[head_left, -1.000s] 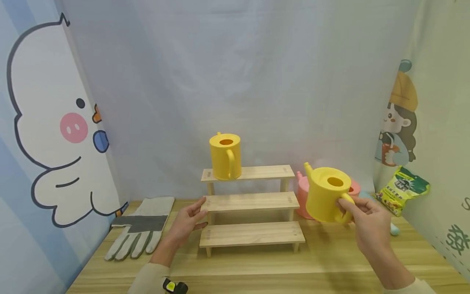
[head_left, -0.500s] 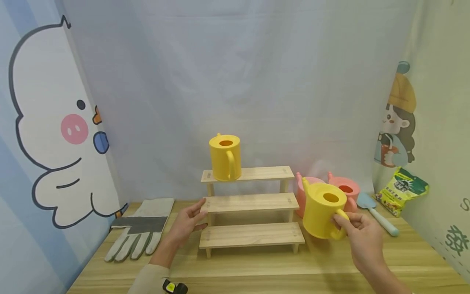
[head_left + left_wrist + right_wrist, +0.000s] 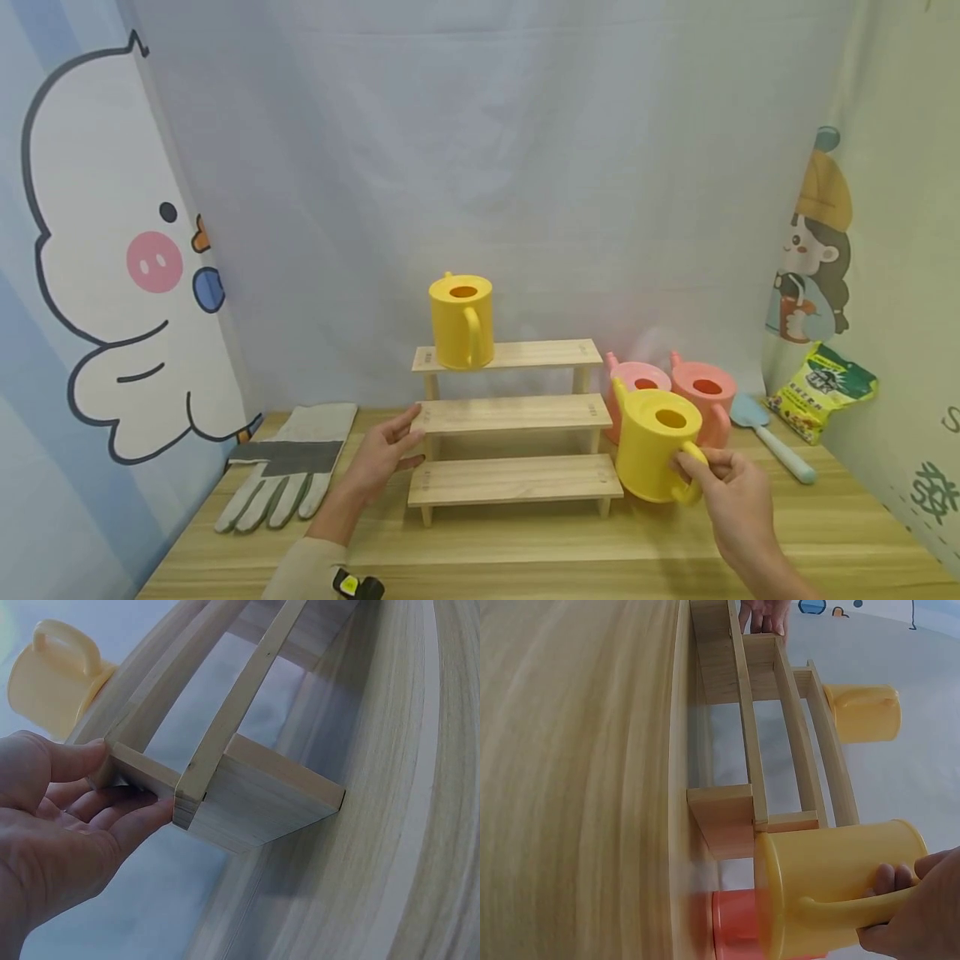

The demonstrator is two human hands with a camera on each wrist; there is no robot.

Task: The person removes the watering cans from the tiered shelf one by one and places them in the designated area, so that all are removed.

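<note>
My right hand (image 3: 738, 504) grips the handle of a yellow watering can (image 3: 651, 450). In the right wrist view that can (image 3: 832, 881) is held off the table, close to the shelf's end. A three-tier wooden shelf (image 3: 517, 479) stands at the centre. My left hand (image 3: 381, 454) holds the left end of its middle tier. In the left wrist view the thumb lies on the tier's top and the fingers (image 3: 139, 817) curl at the side. A second yellow watering can (image 3: 453, 329) sits on the top tier at the left, its handle facing me.
Two pink watering cans, one at the back (image 3: 707, 400) and one partly hidden (image 3: 637, 372), stand behind the held can. A light-blue trowel (image 3: 780, 450) and a green-yellow packet (image 3: 821, 390) lie at right. A work glove (image 3: 292, 458) lies at left.
My right hand has lowered the yellow watering can and brought it slightly left, uncovering the pink cans and the trowel. My left hand has stayed on the shelf.
</note>
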